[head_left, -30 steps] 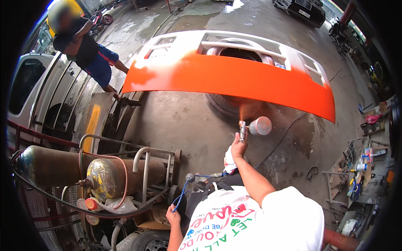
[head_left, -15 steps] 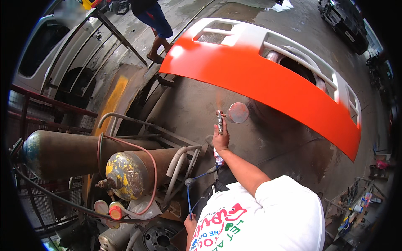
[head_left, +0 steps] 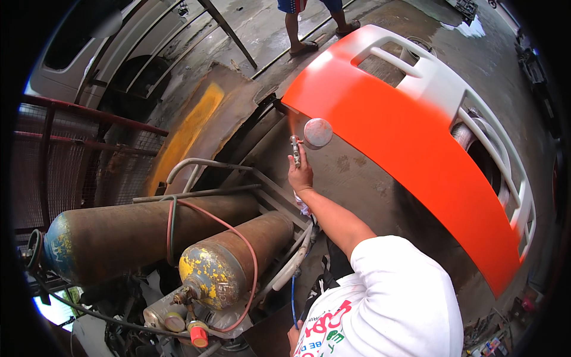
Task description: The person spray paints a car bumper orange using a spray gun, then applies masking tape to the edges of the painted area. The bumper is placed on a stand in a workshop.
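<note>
A spray gun [head_left: 295, 152] with a round paint-stained cup [head_left: 318, 133] is gripped in my right hand [head_left: 301, 174], arm stretched forward. Faint orange mist leaves its nozzle near the left end of a large vehicle bumper [head_left: 389, 140]. Bright orange covers the bumper's near face; its slotted far part is white, with a soft blend between them. A stained cloth [head_left: 302, 204] hangs below my right wrist. Down by my shirt, my left hand [head_left: 294, 338] closes around a blue air hose [head_left: 292, 300]; the shirt partly covers that hand.
Two rusty gas cylinders [head_left: 148, 229] with hoses and a red-capped gauge [head_left: 198, 336] lie on a metal trolley [head_left: 270, 184] at left. A person [head_left: 303, 30] stands beyond the bumper's left end. A metal railing [head_left: 229, 35] and a vehicle stand farther left.
My view has swung left. My right hand has carried the spray gun toward the bumper's left end. The person beyond the bumper has shifted and now stands with feet apart.
</note>
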A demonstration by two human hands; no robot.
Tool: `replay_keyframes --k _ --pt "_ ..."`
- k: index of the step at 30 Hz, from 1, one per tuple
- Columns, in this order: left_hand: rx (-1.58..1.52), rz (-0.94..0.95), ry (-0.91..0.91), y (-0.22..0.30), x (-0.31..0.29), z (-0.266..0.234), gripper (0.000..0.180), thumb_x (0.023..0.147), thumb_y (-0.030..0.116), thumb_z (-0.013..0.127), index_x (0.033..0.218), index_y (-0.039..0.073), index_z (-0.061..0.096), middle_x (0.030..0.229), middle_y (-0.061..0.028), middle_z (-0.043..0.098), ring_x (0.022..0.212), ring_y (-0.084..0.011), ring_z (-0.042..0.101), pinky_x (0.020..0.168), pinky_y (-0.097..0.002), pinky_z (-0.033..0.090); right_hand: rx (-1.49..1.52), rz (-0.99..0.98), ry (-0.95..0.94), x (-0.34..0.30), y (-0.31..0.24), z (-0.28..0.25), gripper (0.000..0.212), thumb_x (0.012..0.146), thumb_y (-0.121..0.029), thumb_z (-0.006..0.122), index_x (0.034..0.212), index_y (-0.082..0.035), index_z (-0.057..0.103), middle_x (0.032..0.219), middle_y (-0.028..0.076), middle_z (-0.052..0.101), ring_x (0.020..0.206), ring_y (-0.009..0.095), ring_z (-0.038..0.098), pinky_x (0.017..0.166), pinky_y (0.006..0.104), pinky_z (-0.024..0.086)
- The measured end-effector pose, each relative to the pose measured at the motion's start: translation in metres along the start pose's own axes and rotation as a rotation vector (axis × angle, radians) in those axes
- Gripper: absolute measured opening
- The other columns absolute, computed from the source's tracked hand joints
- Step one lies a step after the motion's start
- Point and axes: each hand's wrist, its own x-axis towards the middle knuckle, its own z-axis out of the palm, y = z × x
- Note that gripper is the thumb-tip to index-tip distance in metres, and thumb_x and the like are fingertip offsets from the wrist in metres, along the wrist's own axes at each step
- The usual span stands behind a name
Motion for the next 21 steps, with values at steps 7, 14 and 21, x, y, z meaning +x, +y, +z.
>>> replay_keyframes --k 7,14,21 --pt "-0.036 -0.04 -0.008 0.034 0.002 0.002 0.037 0.1 0.034 0.054 0.093 0.004 0.074 0.085 -0.0229 0.07 0.086 -0.0403 0.068 0.077 -0.0444 0.051 -0.065 0.054 -0.059 0.082 0.02 0.074 0.059 0.096 -0.036 0.059 0.149 -0.02 0.038 0.127 0.02 0.063 0.103 0.045 0.063 0.08 0.0506 0.054" --pt "-0.031 0.005 -0.004 0.007 0.01 -0.007 0.039 0.1 0.036 0.053 0.092 0.004 0.074 0.086 -0.0232 0.07 0.088 -0.041 0.068 0.078 -0.0449 0.051 -0.075 0.044 0.09 0.021 0.006 -0.009 0.057 0.098 -0.032 0.059 0.148 -0.013 0.04 0.128 0.023 0.061 0.107 0.046 0.061 0.083 0.0486 0.052" --pt "0.105 0.15 -0.039 -0.088 0.071 -0.024 0.043 0.1 0.036 0.051 0.088 0.002 0.075 0.086 -0.0238 0.071 0.089 -0.0418 0.068 0.081 -0.0458 0.05 -0.135 0.19 0.238 -0.119 0.005 -0.182 0.055 0.099 -0.031 0.058 0.146 -0.01 0.041 0.131 0.023 0.059 0.112 0.046 0.059 0.088 0.048 0.051"
